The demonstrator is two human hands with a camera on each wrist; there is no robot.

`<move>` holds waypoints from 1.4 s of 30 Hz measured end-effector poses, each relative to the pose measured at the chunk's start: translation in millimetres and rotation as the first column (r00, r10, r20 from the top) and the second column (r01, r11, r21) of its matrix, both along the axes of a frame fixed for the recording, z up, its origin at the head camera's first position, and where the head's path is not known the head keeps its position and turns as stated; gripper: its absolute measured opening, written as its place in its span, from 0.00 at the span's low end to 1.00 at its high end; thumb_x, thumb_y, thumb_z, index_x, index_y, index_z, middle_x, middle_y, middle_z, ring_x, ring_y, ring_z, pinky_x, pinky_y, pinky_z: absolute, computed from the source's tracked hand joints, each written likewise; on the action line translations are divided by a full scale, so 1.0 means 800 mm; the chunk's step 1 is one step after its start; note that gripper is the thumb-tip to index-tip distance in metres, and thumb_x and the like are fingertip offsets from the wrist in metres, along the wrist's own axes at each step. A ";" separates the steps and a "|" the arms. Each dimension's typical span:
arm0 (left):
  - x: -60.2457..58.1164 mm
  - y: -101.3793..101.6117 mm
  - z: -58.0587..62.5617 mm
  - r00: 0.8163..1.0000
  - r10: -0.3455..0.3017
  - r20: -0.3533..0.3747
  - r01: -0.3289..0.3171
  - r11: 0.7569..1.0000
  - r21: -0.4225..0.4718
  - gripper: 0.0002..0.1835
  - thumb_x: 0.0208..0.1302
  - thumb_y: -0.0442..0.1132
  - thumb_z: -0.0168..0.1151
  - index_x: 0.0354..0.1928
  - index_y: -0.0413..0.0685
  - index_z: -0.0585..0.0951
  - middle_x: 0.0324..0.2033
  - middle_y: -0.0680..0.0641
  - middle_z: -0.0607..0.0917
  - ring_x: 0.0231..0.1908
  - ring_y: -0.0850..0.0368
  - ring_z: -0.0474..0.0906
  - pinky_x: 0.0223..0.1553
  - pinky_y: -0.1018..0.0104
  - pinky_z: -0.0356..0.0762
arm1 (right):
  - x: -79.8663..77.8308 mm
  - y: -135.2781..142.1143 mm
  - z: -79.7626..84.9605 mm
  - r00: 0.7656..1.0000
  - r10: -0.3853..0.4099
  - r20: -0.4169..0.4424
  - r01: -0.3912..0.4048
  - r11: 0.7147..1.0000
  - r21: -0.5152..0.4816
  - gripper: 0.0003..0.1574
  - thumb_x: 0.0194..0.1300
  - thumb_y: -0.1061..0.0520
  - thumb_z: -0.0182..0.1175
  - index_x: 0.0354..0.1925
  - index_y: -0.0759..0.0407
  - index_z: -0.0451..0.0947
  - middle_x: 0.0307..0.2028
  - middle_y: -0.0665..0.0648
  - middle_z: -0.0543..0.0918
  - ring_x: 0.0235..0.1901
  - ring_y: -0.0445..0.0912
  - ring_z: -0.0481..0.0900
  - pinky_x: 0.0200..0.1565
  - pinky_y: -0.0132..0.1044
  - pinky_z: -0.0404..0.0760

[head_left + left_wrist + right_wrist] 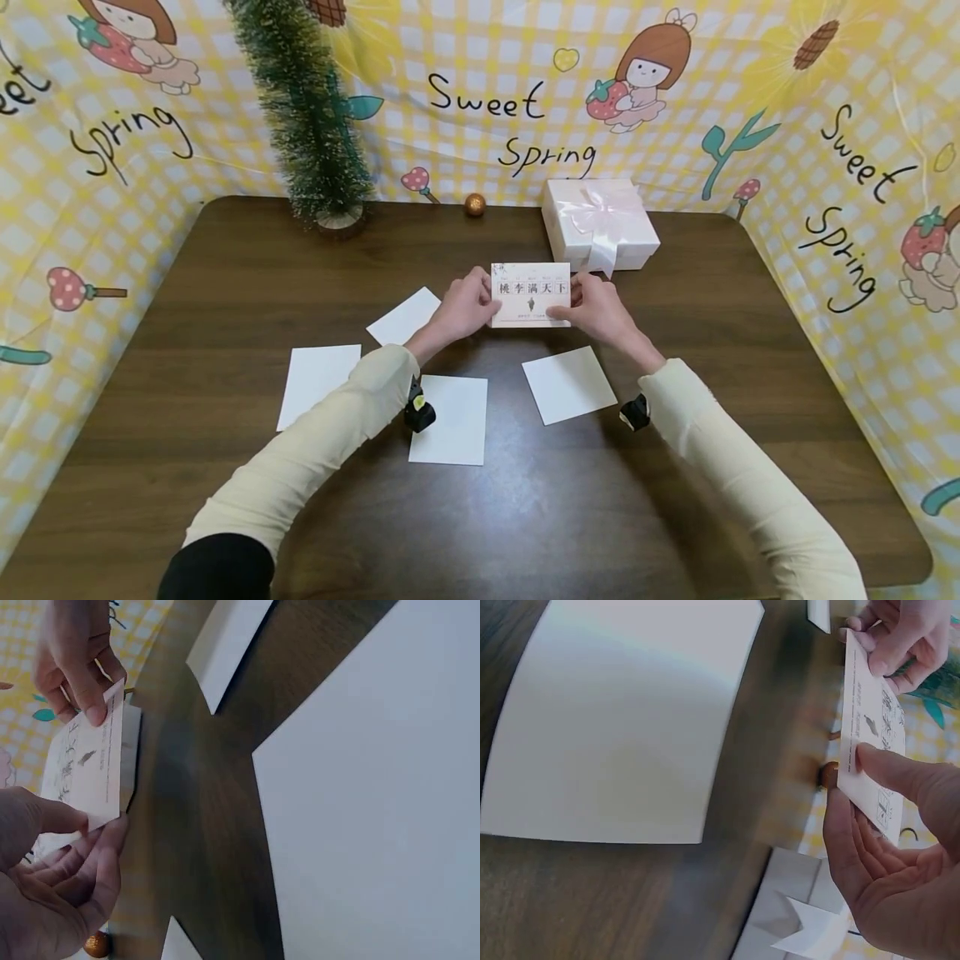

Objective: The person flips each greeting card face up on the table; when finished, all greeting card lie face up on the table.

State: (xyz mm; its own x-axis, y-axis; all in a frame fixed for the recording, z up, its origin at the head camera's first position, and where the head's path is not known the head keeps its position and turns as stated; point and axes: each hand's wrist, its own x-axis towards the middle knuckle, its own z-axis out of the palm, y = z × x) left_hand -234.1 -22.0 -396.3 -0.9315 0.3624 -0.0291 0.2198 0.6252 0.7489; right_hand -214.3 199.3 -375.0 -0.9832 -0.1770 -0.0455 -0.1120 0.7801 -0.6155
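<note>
Both hands hold up a small white card [531,293] printed with a row of large Chinese characters and a small dark figure below them. My left hand [467,304] pinches its left edge, thumb on the printed face and fingers behind. At the right edge, my right hand [600,307] pinches it the same way, as the right wrist view shows with the thumb on the card [866,727]. Below the hands, a blank white card [570,385] lies on the right and another blank card [450,419] lies under the left wrist.
Two more blank cards lie at left, one card [318,379] partly under the left sleeve and one card [403,317] beside the left hand. Along the back of the brown table [600,517] stand a small green tree [315,125], an orange-gold ball [475,205] and a white ribboned gift box [600,223].
</note>
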 end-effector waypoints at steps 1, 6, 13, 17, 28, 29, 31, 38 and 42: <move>0.000 0.001 -0.001 1.000 0.006 0.014 -0.006 1.000 -0.012 0.06 0.68 0.32 0.57 0.38 0.33 0.75 0.47 0.44 0.76 0.37 0.54 0.74 0.34 0.66 0.72 | -0.001 0.000 -0.003 1.000 -0.006 0.007 0.006 1.000 0.013 0.23 0.58 0.59 0.69 0.45 0.72 0.73 0.35 0.66 0.85 0.32 0.52 0.82 0.32 0.35 0.72; -0.002 0.009 -0.008 0.998 0.042 0.036 -0.039 0.995 -0.091 0.06 0.66 0.33 0.57 0.39 0.37 0.72 0.36 0.44 0.79 0.29 0.52 0.76 0.28 0.67 0.70 | -0.007 0.000 -0.016 0.997 -0.031 0.069 0.024 0.995 0.095 0.21 0.59 0.55 0.69 0.41 0.69 0.72 0.31 0.61 0.81 0.28 0.48 0.76 0.29 0.35 0.69; -0.004 0.017 -0.010 0.995 0.048 0.087 -0.027 0.973 -0.229 0.10 0.65 0.35 0.57 0.43 0.35 0.75 0.39 0.42 0.76 0.30 0.48 0.74 0.29 0.64 0.68 | -0.013 -0.004 -0.028 0.991 -0.018 0.135 -0.011 0.978 0.207 0.18 0.59 0.51 0.68 0.34 0.64 0.76 0.23 0.54 0.76 0.22 0.44 0.70 0.23 0.34 0.65; -0.006 0.018 -0.009 0.989 0.072 0.129 -0.032 0.957 -0.288 0.15 0.67 0.38 0.57 0.50 0.35 0.71 0.34 0.43 0.76 0.30 0.48 0.73 0.29 0.62 0.67 | -0.016 -0.007 -0.028 0.988 -0.009 0.151 -0.029 0.968 0.251 0.18 0.59 0.49 0.68 0.29 0.62 0.77 0.19 0.52 0.72 0.19 0.42 0.67 0.21 0.33 0.63; -0.014 0.021 -0.015 0.991 0.049 0.127 0.008 0.912 -0.409 0.10 0.66 0.40 0.57 0.38 0.38 0.75 0.25 0.46 0.71 0.27 0.49 0.70 0.26 0.61 0.66 | -0.023 -0.007 -0.023 0.973 -0.015 0.231 -0.061 0.945 0.320 0.29 0.60 0.44 0.67 0.13 0.54 0.66 0.11 0.46 0.60 0.16 0.41 0.59 0.19 0.34 0.57; -0.014 0.021 -0.015 0.991 0.048 0.125 0.008 0.910 -0.415 0.11 0.65 0.40 0.57 0.40 0.37 0.76 0.27 0.45 0.72 0.29 0.48 0.71 0.28 0.60 0.68 | -0.023 -0.007 -0.023 0.972 -0.017 0.235 -0.062 0.943 0.326 0.29 0.60 0.44 0.67 0.13 0.55 0.66 0.11 0.46 0.60 0.16 0.41 0.60 0.19 0.34 0.58; -0.015 0.023 -0.015 0.991 0.049 0.120 0.007 0.904 -0.428 0.15 0.65 0.40 0.57 0.47 0.35 0.74 0.32 0.43 0.76 0.32 0.46 0.74 0.31 0.56 0.72 | -0.023 -0.007 -0.023 0.970 -0.019 0.243 -0.065 0.941 0.332 0.29 0.60 0.44 0.67 0.13 0.55 0.68 0.12 0.46 0.61 0.17 0.41 0.61 0.20 0.34 0.58; -0.014 0.026 -0.018 0.992 0.055 0.117 0.002 0.897 -0.441 0.31 0.66 0.42 0.58 0.64 0.30 0.62 0.45 0.36 0.80 0.41 0.41 0.79 0.41 0.48 0.78 | -0.023 -0.005 -0.024 0.970 -0.009 0.245 -0.077 0.938 0.337 0.23 0.61 0.45 0.67 0.19 0.58 0.77 0.14 0.47 0.67 0.19 0.43 0.65 0.21 0.35 0.61; -0.013 0.024 -0.020 0.993 0.045 0.106 0.007 0.894 -0.448 0.30 0.67 0.42 0.58 0.64 0.32 0.62 0.45 0.36 0.81 0.41 0.41 0.79 0.43 0.48 0.77 | -0.023 -0.006 -0.026 0.972 0.006 0.236 -0.089 0.937 0.339 0.22 0.61 0.45 0.67 0.21 0.58 0.79 0.16 0.48 0.69 0.21 0.43 0.66 0.22 0.35 0.62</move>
